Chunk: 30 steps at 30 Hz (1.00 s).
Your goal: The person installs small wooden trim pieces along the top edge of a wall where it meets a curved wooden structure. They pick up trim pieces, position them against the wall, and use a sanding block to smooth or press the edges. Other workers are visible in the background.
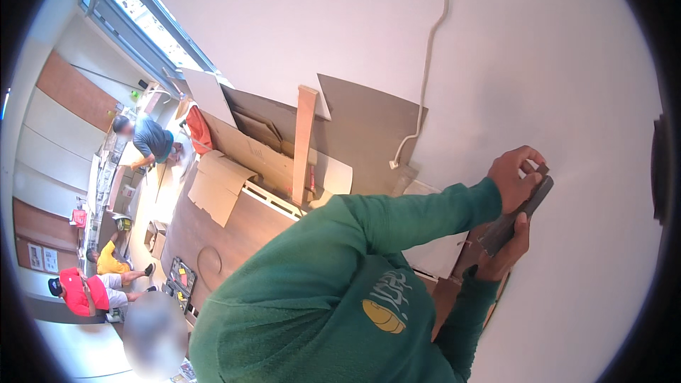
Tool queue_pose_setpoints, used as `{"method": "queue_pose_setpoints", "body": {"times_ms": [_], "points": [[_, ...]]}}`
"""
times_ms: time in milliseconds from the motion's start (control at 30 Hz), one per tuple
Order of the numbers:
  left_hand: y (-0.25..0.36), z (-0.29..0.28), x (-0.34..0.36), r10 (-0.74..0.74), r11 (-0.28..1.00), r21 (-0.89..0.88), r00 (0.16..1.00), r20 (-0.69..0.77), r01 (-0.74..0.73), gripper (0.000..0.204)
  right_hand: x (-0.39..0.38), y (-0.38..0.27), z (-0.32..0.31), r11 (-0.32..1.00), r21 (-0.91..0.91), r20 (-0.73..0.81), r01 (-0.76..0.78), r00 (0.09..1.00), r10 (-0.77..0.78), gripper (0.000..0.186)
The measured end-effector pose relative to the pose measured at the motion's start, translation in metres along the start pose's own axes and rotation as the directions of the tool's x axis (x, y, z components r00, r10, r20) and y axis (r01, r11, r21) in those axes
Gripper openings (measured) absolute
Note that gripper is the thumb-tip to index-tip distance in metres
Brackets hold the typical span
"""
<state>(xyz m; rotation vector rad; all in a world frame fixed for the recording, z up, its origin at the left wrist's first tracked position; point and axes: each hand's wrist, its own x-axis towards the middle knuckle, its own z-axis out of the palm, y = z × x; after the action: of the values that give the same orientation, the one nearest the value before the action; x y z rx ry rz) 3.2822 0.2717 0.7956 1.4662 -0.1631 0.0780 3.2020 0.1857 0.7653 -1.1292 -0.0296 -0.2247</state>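
Note:
Two green sleeves reach toward the right, and both hands meet at a dark grey flat block (523, 218) with a worn, rough-looking lower end. My left hand (512, 179), the upper one, has its fingers curled at the block's upper end. A small brownish piece (542, 169) sticks out between those fingertips; whether it is part of the block I cannot tell. Below, my right hand (505, 252) is closed on the block with its thumb laid along the side. A broad white surface (596, 241) lies behind and beyond the hands.
Cardboard sheets (248, 142), a wooden post (303, 145) and a grey-brown panel (369, 120) lean at the white wall. A cable (425, 78) hangs there. An open tool case (181, 280) sits on the brown floor (237, 241). Co-workers (149, 135) are at the left.

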Motion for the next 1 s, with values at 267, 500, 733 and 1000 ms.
{"method": "queue_pose_setpoints", "body": {"times_ms": [267,500,733,1000], "points": [[-0.014,-0.011,-0.006,-0.038,0.991,-0.126,0.999,-0.006,0.037,0.024,0.044,0.013,-0.023,0.851,-0.491,-0.005,0.183,0.977,-0.213,0.045],[-0.018,0.002,-0.027,-0.138,0.983,-0.104,0.984,0.113,0.150,0.028,0.062,-0.003,-0.033,0.907,-0.381,-0.097,0.180,0.968,-0.233,0.054],[-0.020,0.005,-0.040,-0.186,0.978,-0.076,0.975,0.121,0.196,0.031,0.087,-0.036,-0.083,0.987,-0.116,-0.110,0.115,0.986,-0.127,0.044],[-0.020,0.008,-0.025,-0.174,0.982,-0.043,0.964,0.200,0.186,0.032,0.075,-0.036,-0.071,0.992,-0.125,-0.075,-0.027,0.997,0.018,0.045]]}}
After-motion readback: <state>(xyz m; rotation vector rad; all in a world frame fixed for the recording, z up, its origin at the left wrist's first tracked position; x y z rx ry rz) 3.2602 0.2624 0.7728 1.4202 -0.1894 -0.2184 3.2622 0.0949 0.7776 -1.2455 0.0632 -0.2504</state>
